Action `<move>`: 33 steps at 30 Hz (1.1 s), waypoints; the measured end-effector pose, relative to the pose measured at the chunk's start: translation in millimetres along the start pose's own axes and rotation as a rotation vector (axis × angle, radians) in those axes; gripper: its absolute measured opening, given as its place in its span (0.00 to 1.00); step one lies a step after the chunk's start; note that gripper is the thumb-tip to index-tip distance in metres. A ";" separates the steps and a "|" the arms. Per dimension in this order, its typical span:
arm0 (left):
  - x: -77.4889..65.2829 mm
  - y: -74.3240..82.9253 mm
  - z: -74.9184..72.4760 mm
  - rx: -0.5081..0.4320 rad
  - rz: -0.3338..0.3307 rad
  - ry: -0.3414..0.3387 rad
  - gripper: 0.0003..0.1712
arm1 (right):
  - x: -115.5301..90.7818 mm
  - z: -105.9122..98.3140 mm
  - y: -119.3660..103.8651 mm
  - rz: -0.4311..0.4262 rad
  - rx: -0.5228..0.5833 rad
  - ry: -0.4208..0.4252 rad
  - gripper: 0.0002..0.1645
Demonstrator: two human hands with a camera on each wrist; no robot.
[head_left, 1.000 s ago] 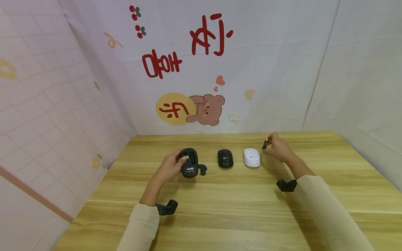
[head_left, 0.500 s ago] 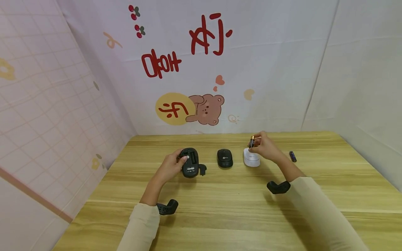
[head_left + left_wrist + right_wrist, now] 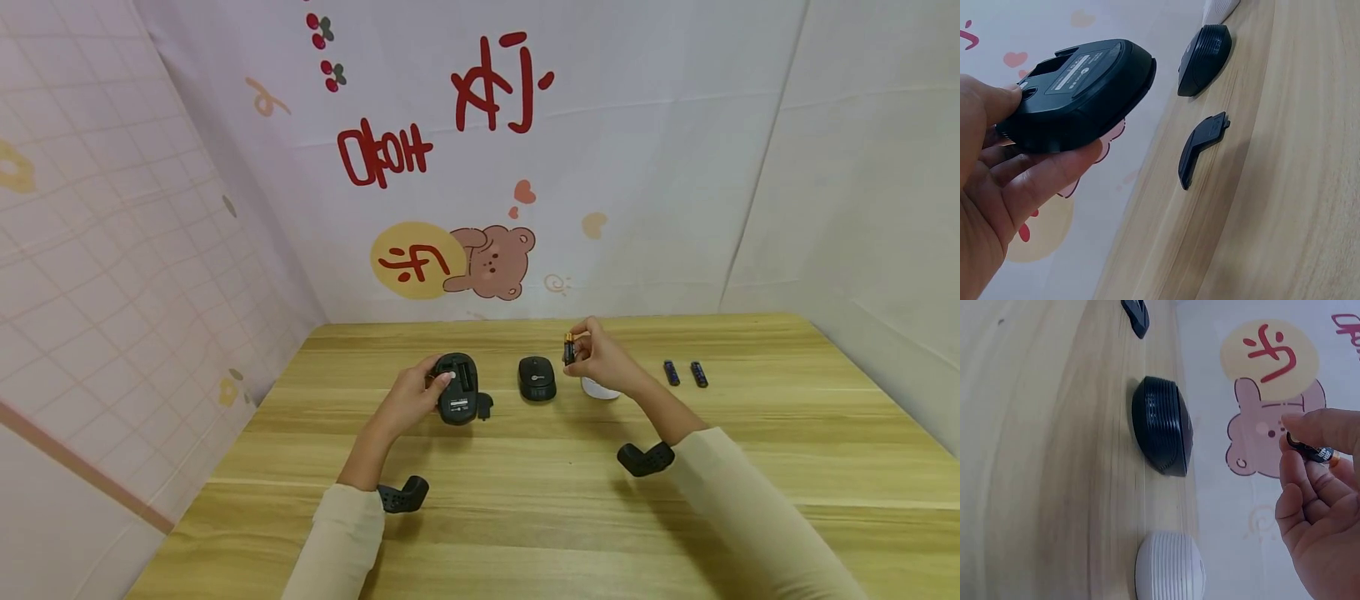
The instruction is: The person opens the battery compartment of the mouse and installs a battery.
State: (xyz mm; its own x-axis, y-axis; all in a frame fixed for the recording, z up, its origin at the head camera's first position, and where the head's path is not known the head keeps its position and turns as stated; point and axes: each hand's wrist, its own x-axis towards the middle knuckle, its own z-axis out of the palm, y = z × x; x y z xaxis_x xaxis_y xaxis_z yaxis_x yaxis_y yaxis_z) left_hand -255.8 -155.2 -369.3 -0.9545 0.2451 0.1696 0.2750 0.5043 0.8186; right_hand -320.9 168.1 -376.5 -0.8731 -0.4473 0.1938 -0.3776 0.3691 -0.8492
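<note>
My left hand (image 3: 411,398) grips a dark computer mouse (image 3: 458,398) with its underside turned up; the battery slot (image 3: 467,377) is uncovered. In the left wrist view the thumb lies on the mouse's (image 3: 1085,94) underside and the fingers support it from below, off the table. A small black battery cover (image 3: 1202,145) lies on the wood beneath it. My right hand (image 3: 600,360) pinches a black battery with a copper-coloured end (image 3: 569,349) between thumb and fingers. It is held up over the gap between a black mouse (image 3: 537,378) and a white mouse (image 3: 600,389), which the hand partly hides.
Two dark blue batteries (image 3: 685,373) lie side by side on the wooden table (image 3: 525,500), right of the white mouse. A printed cloth wall (image 3: 637,167) stands behind the table's far edge. Each wrist bears a black camera mount (image 3: 405,495).
The right hand has carried its battery leftward past the white mouse toward the black one. Two blue batteries behind the arm have come into view. The left hand has barely shifted.
</note>
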 end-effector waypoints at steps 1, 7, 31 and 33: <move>-0.1 -0.1 0.0 -0.001 0.001 -0.001 0.23 | 0.4 1.7 -0.6 -0.002 -0.002 0.001 0.35; 0.0 -0.8 0.8 0.004 0.013 0.007 0.23 | 1.2 9.0 -5.2 -0.026 0.003 -0.004 0.34; 1.6 -2.1 4.8 0.060 0.048 0.013 0.22 | 9.6 52.2 -25.0 -0.059 -0.007 -0.049 0.32; 1.9 -2.1 5.4 0.059 0.049 0.013 0.22 | 10.2 55.9 -26.4 -0.072 0.009 -0.061 0.32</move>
State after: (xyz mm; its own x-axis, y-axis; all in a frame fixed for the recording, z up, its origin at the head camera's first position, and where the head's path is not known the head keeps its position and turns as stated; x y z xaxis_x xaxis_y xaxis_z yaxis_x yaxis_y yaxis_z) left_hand -257.6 -151.3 -373.7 -0.9410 0.2602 0.2164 0.3276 0.5399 0.7754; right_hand -302.5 108.2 -379.6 -0.8234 -0.5211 0.2247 -0.4359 0.3271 -0.8385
